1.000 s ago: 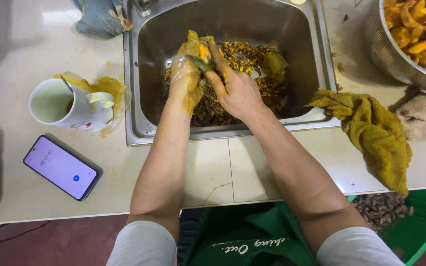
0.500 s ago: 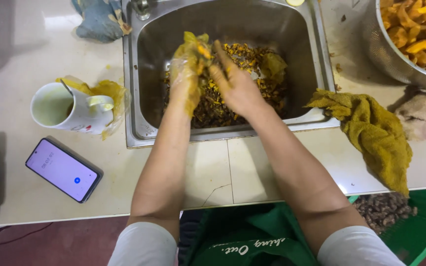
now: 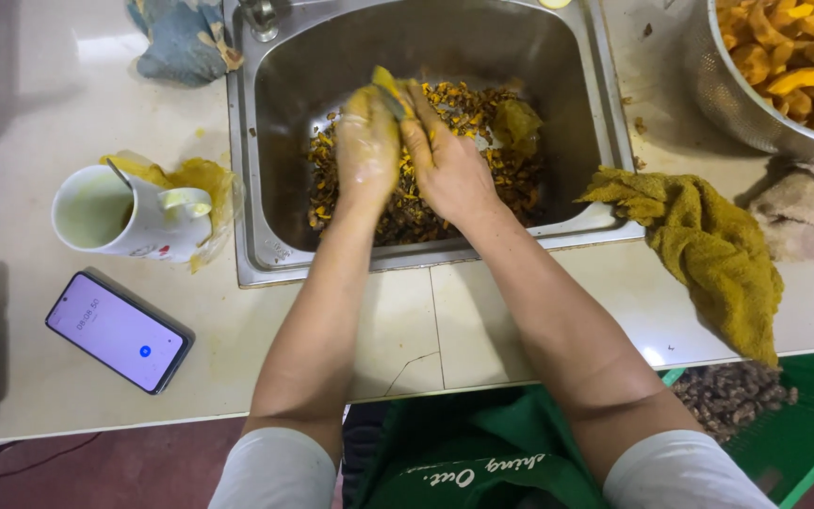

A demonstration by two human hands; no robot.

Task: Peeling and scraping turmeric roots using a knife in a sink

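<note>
Hands working a yellow root over the sink

Since a moment ago, both hands have shifted slightly: left hand (image 3: 366, 141) clamps the yellow root (image 3: 383, 83), right hand (image 3: 445, 165) seemingly grips a peeler; peelings (image 3: 407, 203) lie at 6 o'clock in the sink (image 3: 266, 170).

Bystanders on the pale countertop

A white ceramic mug (image 3: 124, 215) stands left of the sink, a lit smartphone (image 3: 119, 331) nearer the edge. A mustard-yellow cloth (image 3: 708, 250) drapes right, below a steel colander of orange peeled pieces (image 3: 784, 71); a blue-grey rag (image 3: 181, 40) lies top left.
</note>
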